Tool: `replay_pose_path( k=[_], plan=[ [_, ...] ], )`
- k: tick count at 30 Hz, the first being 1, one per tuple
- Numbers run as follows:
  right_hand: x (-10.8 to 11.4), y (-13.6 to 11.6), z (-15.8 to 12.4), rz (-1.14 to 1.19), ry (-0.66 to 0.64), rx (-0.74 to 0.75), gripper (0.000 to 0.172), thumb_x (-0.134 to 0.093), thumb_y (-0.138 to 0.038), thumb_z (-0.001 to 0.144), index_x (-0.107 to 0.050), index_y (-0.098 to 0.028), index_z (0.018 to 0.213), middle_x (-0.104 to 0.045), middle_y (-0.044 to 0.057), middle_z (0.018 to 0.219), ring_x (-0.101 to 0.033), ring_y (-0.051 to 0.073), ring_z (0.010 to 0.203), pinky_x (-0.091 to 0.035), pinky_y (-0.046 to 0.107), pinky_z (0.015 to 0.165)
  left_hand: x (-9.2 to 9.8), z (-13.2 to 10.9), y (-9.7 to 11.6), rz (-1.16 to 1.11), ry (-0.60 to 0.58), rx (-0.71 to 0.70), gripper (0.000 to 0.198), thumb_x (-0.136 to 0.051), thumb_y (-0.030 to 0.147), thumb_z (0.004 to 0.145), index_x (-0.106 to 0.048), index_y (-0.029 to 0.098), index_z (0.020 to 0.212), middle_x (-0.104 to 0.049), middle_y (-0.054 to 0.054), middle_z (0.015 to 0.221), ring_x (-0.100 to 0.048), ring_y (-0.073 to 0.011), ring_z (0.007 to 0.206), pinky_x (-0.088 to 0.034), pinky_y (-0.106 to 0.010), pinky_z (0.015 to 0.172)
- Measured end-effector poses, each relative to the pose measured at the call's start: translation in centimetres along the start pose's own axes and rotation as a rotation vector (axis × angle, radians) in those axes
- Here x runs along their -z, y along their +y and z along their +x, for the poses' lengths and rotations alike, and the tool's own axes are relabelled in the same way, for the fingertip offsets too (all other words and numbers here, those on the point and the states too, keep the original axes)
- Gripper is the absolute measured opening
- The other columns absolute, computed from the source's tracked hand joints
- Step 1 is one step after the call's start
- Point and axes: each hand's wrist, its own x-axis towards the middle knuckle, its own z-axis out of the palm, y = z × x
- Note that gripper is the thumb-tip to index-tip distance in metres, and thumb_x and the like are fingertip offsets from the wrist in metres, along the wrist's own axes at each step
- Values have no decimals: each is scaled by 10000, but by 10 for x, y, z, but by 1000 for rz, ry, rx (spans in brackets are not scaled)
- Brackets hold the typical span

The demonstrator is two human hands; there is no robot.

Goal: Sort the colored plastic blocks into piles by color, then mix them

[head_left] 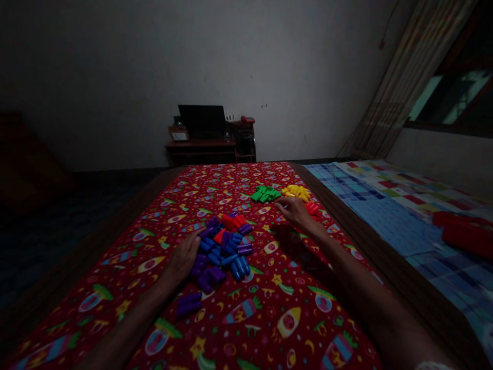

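A mixed pile of blue, purple and red plastic pieces [219,248], shaped like short joined tubes, lies on the red patterned cloth. At the pile's left edge rests my left hand [185,257], its fingers stretched out against the nearest purple pieces and gripping none. My right hand [295,209] is farther forward and to the right, its fingers loosely bent and slightly apart, with nothing visible in them. Just beyond it are a group of green pieces [265,193] and a group of yellow pieces [296,192]. A few red pieces [312,208] show partly behind my right hand.
The red cloth [265,318] covers a long surface with brown borders. One purple piece [188,304] lies nearer to me, apart from the pile. To the right is a checkered blue spread [389,221] with red fabric [466,234]. A desk with a dark monitor [203,122] stands by the wall.
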Motion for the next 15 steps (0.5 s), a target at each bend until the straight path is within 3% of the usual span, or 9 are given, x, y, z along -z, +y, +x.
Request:
replay_pose_path(
  k=[4,8,12,15],
  plan=[
    [-53,-49,4,61,-168,297,256,-507,-261,920,-684,-157,1074,-717,95,907,-626,170,780,-424,247,693,-2,0,1,-17,-4,11,648,-242,569,868,-586,180,1255,-647,-85,1261,-598,-262,1159,-464,-417,1013],
    [-92,-66,22,-63,-271,386,357,-559,-245,895,-585,-127,1231,-689,129,959,-611,199,860,-428,274,736,-3,0,1,-31,9,14,680,-226,597,856,-595,166,1231,-645,-100,1261,-587,-265,1177,-446,-416,1034],
    [-113,-70,39,-79,-329,376,370,-599,-230,867,-589,-166,1231,-689,114,1014,-617,198,915,-430,270,777,-2,-1,4,-27,-7,5,650,-232,561,861,-602,161,1217,-641,-101,1268,-584,-266,1180,-440,-418,1041],
    [-110,-71,38,2,-315,375,318,-575,-237,876,-623,-176,1184,-708,98,980,-630,197,909,-433,262,777,-1,-1,4,-25,-1,3,627,-239,531,865,-597,163,1225,-644,-97,1265,-583,-265,1184,-439,-426,1043]
  ],
)
